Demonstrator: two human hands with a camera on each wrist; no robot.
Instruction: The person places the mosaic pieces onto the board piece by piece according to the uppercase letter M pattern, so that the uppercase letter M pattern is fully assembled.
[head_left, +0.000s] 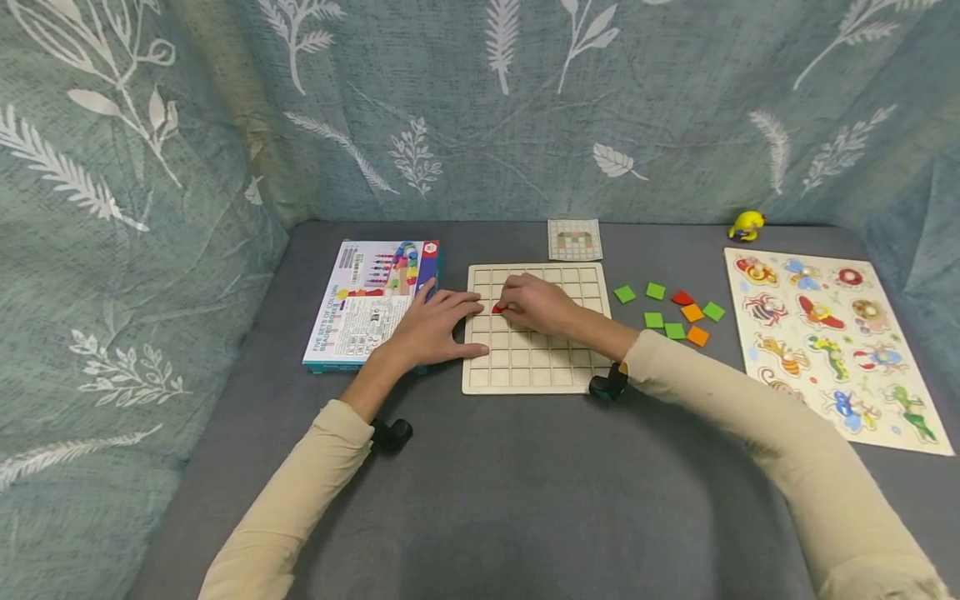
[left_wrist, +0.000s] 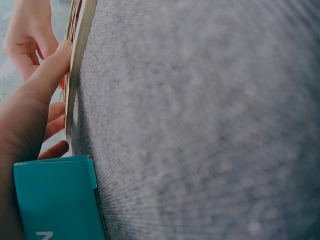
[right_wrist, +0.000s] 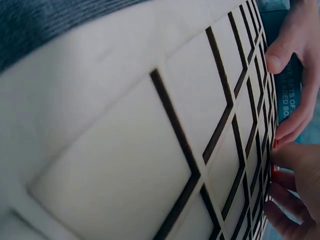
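A pale wooden grid board lies flat on the grey table. Over its left part my right hand pinches a small red tile down at one of the squares. My left hand has its fingers spread, with the thumb and fingertips touching the board's left edge; in the left wrist view the thumb rests along that edge. The right wrist view shows the red tile partly hidden by the right fingers. Right of the board lie loose square tiles: several green, two orange and one red.
A white and teal bead-toy box lies left of the board, under the left forearm's side. Behind the board is a small pattern card. An insect puzzle board lies far right, with a yellow toy behind it.
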